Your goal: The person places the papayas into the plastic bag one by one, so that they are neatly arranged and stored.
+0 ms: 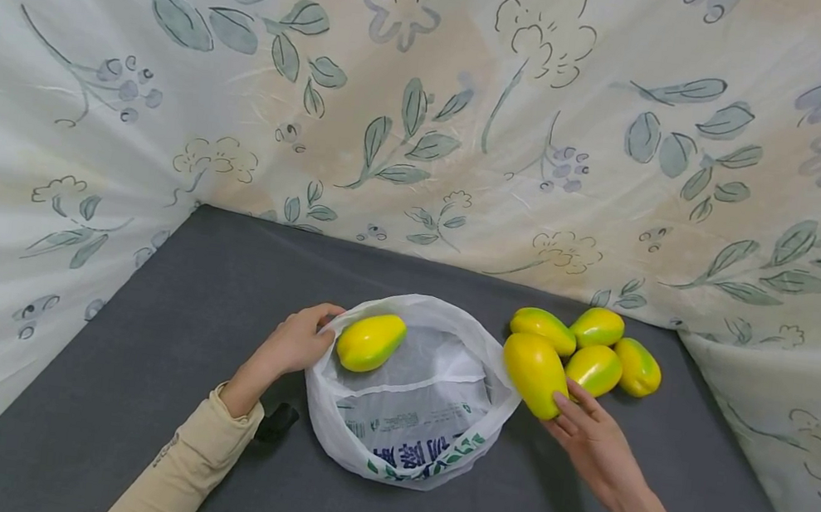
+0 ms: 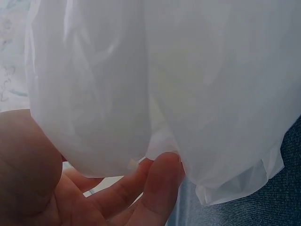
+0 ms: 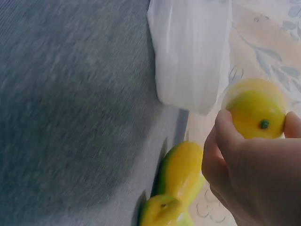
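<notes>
A white plastic bag [image 1: 404, 389] with printed lettering stands wide-mouthed on the dark grey cloth. My left hand [image 1: 302, 340] pinches its left rim; the left wrist view shows the thumb and fingers on the thin plastic. Inside the bag, against its left wall, lies one yellow-green mango [image 1: 371, 342]. Another mango [image 1: 535, 375] is held by the fingertips of my right hand [image 1: 596, 451], raised at the bag's right rim. In the right wrist view, the stem end of this held mango [image 3: 256, 110] faces the camera, with thumb and fingers around it.
Several more mangoes [image 1: 594, 370] lie clustered on the grey cloth [image 1: 243, 272] to the right of the bag, partly behind the held one. A floral curtain [image 1: 424, 124] hangs along the back and sides. A small black object [image 1: 278, 423] shows by the left sleeve.
</notes>
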`<state>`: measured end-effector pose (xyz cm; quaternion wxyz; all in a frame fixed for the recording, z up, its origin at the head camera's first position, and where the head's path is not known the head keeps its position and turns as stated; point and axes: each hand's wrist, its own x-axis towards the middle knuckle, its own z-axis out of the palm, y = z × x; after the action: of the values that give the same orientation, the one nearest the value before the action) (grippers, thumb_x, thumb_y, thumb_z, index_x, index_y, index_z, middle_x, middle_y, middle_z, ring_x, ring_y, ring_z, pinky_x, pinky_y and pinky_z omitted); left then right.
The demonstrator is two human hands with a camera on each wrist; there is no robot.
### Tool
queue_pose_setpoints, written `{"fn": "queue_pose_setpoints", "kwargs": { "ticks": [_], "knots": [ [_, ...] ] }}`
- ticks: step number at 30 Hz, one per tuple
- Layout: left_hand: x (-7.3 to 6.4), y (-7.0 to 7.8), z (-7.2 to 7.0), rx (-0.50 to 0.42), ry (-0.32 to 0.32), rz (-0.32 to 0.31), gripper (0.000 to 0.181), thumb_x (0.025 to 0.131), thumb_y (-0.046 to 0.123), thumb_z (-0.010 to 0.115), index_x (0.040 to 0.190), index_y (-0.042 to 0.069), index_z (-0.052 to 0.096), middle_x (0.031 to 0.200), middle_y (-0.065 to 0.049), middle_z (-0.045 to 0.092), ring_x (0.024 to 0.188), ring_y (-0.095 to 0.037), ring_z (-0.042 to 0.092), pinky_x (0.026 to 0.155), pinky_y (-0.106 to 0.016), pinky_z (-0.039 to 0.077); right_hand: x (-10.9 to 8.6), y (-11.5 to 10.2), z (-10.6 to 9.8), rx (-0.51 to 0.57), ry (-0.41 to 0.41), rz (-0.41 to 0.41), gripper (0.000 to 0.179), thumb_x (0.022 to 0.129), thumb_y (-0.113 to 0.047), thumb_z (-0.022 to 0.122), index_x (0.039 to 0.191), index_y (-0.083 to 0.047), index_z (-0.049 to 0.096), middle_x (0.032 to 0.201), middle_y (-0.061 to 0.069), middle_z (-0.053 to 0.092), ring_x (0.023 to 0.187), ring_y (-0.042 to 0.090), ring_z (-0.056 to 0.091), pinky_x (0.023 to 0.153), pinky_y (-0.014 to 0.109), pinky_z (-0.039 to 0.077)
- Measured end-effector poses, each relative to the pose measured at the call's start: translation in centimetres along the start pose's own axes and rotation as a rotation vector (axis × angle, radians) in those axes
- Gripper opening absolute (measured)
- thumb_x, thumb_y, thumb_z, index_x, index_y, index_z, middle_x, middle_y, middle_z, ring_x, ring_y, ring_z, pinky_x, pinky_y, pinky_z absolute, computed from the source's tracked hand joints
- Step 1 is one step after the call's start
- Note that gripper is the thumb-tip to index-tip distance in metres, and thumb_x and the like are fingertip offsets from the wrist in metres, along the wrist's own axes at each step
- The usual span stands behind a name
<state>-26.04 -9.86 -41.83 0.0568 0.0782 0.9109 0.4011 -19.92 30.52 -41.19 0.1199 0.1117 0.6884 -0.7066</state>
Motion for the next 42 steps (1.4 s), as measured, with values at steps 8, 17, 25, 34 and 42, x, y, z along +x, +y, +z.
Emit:
{"fn": "queue_pose_setpoints", "kwargs": {
  "ticks": [8,17,25,34,42],
  "knots": [
    [0.1,0.1,0.0,-0.002,-0.004,-0.017,0.041,0.095,0.008,0.048,0.135,0.004,0.051,0.116,-0.017,0.06,0.084,-0.025,0.057,0.064,-0.035,0.046,-0.1,-0.5,2.0,-0.013,-0.063,-0.019,0.073,0.099,-0.029,0.053,0.152,-0.005,0.008,0.147,0.017,0.021,0.114,0.015,0.051,0.095,0.031,0.042],
    [0.2,-0.1,0.2,-0.011,-0.002,-0.03,0.04,0.095,0.009,0.048,0.135,0.006,0.052,0.116,-0.015,0.06,0.087,-0.026,0.058,0.065,-0.035,0.047,0.2,-0.7,4.0,-0.011,-0.141,0.001,0.069,0.099,-0.023,0.054,0.151,-0.003,0.013,0.145,0.018,0.026,0.117,0.022,0.049,0.098,0.036,0.04],
    [0.1,0.1,0.2,-0.003,-0.004,-0.028,0.041,0.095,0.01,0.048,0.135,0.006,0.052,0.12,-0.017,0.059,0.093,-0.028,0.058,0.069,-0.038,0.048,0.6,-0.6,5.6,-0.008,-0.2,0.01,0.066,0.099,-0.023,0.053,0.15,-0.004,0.016,0.141,0.018,0.03,0.117,0.024,0.049,0.101,0.041,0.037],
    [0.0,0.2,0.1,0.009,-0.006,-0.025,0.041,0.095,0.01,0.048,0.136,0.006,0.051,0.121,-0.017,0.059,0.093,-0.028,0.059,0.068,-0.037,0.048,1.1,-0.1,7.5,0.017,-0.284,0.029,0.064,0.099,-0.019,0.053,0.147,-0.001,0.016,0.136,0.019,0.034,0.112,0.024,0.051,0.1,0.041,0.038],
    [0.0,0.3,0.1,0.01,-0.006,-0.015,0.041,0.095,0.01,0.048,0.136,0.006,0.051,0.121,-0.018,0.058,0.09,-0.027,0.059,0.067,-0.036,0.047,1.9,0.5,8.7,0.008,-0.391,0.051,0.063,0.098,-0.02,0.053,0.145,0.001,0.016,0.127,0.018,0.044,0.106,0.023,0.054,0.096,0.039,0.041]
  ]
}}
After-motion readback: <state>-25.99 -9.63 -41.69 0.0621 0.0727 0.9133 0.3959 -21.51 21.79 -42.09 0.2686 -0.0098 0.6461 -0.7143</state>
